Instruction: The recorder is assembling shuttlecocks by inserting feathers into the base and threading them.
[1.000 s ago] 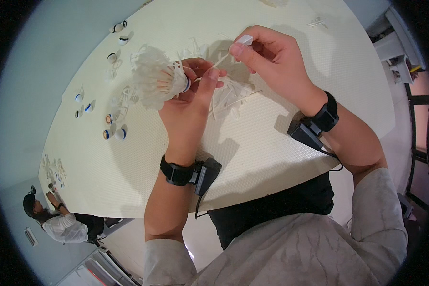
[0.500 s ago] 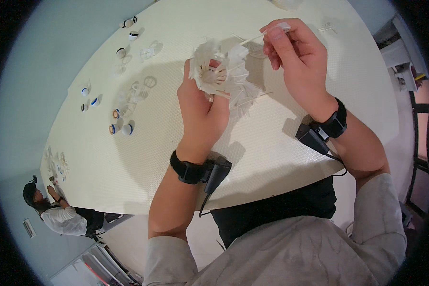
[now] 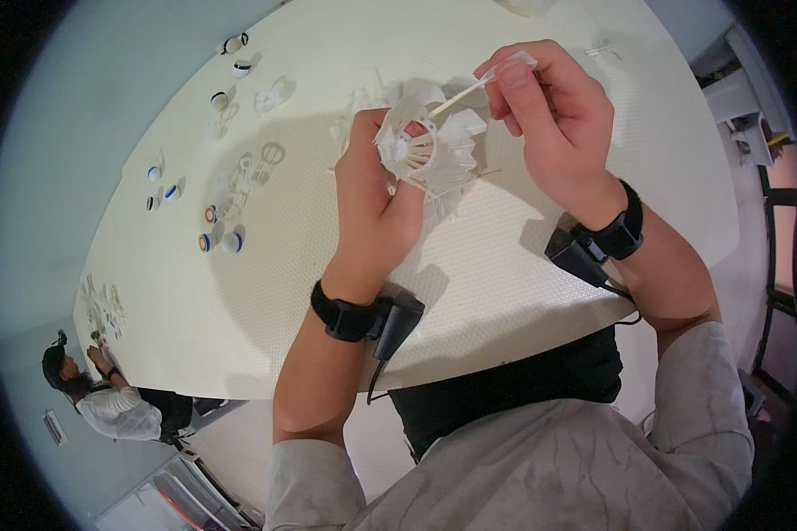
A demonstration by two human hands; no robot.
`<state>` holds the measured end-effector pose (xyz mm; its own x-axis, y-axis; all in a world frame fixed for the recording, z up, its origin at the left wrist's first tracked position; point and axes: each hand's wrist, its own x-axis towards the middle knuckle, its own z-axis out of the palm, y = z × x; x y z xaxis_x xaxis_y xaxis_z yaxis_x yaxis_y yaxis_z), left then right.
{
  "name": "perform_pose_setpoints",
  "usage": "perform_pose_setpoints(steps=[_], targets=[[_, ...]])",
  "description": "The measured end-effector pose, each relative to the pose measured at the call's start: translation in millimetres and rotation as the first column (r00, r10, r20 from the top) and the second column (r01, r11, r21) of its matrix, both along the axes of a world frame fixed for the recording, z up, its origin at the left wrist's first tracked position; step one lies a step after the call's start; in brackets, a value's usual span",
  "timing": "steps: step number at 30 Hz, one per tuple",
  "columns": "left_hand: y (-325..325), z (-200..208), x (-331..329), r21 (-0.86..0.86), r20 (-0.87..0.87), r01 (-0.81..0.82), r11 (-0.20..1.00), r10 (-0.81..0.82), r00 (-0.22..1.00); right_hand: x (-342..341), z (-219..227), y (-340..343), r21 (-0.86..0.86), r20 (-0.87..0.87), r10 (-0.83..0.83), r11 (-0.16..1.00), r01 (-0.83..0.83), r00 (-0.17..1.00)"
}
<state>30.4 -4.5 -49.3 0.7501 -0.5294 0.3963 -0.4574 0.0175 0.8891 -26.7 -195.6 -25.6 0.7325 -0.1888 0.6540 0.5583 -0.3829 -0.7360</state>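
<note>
My left hand is closed around a white feather shuttlecock, its open skirt turned up and showing a ring of quills inside. Pinched between the thumb and fingers of my right hand is a single white feather. Its shaft slants down to the left, with the lower end at the shuttlecock's rim; whether it is fixed there I cannot tell. Loose white feathers lie on the table just beyond and beside the shuttlecock.
Several shuttlecock cork heads with blue or dark bands lie on the left of the white table. Thin white ring-shaped pieces lie near them. At the far left a person sits by another white pile.
The shuttlecock has shifted right, and its skirt has tipped toward my right hand. The feather in my right hand now slants more steeply, its shaft reaching the rim.
</note>
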Motion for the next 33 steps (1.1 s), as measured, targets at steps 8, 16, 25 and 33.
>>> perform_pose_setpoints(steps=[8,16,25,33], targets=[[-0.2,-1.0,-2.7,-0.048,-0.174,0.036,0.998,-0.044,0.984,0.1,-1.5,1.9,0.156,0.025,-0.016,0.988,0.012,1.0],[0.3,-1.5,-1.8,0.005,-0.164,0.073,0.997,-0.071,0.984,0.0,1.8,3.1,0.11,-0.03,-0.012,0.994,0.016,0.999],[-2.0,1.8,-5.7,-0.035,-0.141,0.07,0.997,-0.075,0.987,0.5,-0.1,4.1,0.104,-0.052,-0.082,0.991,0.087,0.995],[-2.1,-0.6,-9.0,-0.107,-0.233,0.143,0.984,-0.165,0.958,0.6,1.6,5.1,0.387,-0.298,0.192,0.92,-0.066,0.935]])
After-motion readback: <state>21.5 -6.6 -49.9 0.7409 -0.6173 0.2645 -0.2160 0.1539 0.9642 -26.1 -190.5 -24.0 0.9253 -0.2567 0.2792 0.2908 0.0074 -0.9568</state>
